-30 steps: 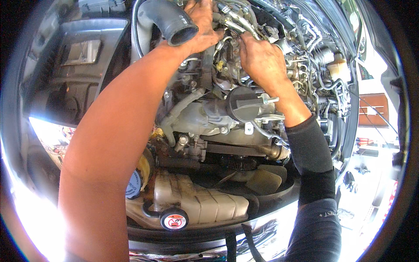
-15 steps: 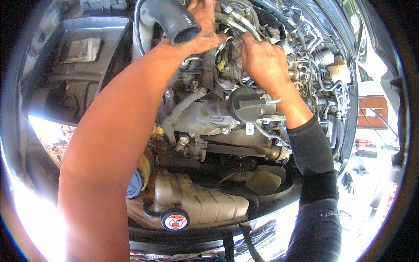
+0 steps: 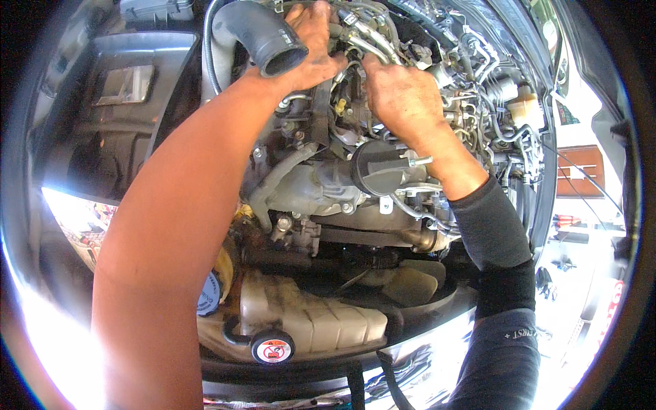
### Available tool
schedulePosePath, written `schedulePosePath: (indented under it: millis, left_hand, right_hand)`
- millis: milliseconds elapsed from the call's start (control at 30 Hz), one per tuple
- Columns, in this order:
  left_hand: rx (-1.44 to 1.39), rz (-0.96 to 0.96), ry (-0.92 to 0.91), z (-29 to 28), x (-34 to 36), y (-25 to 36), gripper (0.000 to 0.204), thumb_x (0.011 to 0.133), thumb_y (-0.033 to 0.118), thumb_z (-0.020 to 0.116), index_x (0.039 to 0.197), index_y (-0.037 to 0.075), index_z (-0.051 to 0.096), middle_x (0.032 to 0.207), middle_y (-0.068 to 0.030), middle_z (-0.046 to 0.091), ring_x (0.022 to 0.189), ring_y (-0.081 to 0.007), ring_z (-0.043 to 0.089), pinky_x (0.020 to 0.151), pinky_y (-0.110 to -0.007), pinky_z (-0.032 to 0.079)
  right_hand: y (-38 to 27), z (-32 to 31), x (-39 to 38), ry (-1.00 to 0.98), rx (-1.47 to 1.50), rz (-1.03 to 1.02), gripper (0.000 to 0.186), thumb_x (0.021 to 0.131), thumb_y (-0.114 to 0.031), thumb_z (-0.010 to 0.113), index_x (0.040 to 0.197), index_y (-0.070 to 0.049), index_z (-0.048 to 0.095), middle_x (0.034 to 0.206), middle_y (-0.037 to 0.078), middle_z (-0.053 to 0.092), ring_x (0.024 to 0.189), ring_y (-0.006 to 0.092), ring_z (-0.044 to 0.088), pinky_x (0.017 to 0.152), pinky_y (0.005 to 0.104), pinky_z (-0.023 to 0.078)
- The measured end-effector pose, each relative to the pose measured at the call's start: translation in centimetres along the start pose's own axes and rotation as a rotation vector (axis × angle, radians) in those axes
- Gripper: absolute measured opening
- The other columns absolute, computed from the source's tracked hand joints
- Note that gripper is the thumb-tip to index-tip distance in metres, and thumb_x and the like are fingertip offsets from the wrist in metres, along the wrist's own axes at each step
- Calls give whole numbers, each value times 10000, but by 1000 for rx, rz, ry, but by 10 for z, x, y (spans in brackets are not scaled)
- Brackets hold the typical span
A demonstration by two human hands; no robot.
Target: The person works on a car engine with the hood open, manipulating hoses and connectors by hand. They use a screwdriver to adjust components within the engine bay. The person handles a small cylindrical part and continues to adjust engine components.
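1. Just left of the fingers of the left hand [image 3: 311, 49], the black elbow hose [image 3: 260, 34] hangs over the wrist; I'd avoid levering the forearm against its mouth.
2. Those left fingers are splayed, the thumb well apart from them. As a brace, that hand would serve best flat and steady.
3. Below the left thumb sits a yellow connector [image 3: 340, 106] — best kept clear of knuckles.
4. The metal pipes [image 3: 371, 34] run just beyond the fingers of the right hand [image 3: 406, 99]. I'd go gently there, since pipes like these could bend.
5. The right fingers are curled, tips hidden — I can't tell whether they're clamped on anything. A sure purchase before any force seems wise, wrist clear of the black cap [image 3: 378, 167] below.
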State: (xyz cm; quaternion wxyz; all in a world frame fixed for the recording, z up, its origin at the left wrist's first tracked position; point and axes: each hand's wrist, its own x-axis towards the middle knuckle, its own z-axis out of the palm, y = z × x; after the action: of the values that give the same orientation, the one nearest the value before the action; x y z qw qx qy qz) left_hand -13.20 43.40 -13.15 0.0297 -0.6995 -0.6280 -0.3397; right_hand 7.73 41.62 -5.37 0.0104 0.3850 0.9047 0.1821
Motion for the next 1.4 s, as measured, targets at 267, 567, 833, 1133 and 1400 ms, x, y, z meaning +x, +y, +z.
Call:
schedulePosePath:
  millis: [267,567,833,1133,1400]
  left_hand:
    - [-13,6,-4,-1,1,0,668,849,431,864,1338,89,565,1271,-185,669,1295,-396,615,1092,-584,442]
    - [-19,25,56,3,-2,0,630,877,385,835,1353,76,562,1273,-189,667,1291,-395,612,1107,-562,443]
    - [35,135,101,5,-1,-10,507,907,292,753,1299,26,574,1228,-213,676,1252,-413,618,1053,-571,472]
    - [87,114,70,5,-1,-11,468,936,264,706,1289,-9,567,1227,-236,681,1225,-436,638,1072,-585,483]
    - [75,115,80,7,-2,-9,552,935,316,750,1334,-15,562,1293,-238,680,1289,-426,612,1091,-578,472]
  right_hand:
    - [-2,-4,-1,-62,2,9,237,991,-154,605,1198,-44,640,824,214,781,778,420,792,679,548,629]
    - [-4,-2,4,-87,47,25,231,1001,-161,588,1196,-48,639,836,228,780,796,440,788,700,581,623]
    - [-4,0,5,-100,52,50,222,1002,-167,587,1177,-46,646,821,242,771,793,451,783,708,585,621]
    - [-3,2,4,-45,73,18,210,999,-163,594,1164,-43,646,822,239,770,777,454,775,697,580,619]
    - [1,11,4,13,95,13,190,996,-168,621,1143,-48,637,790,233,760,755,449,772,693,583,617]
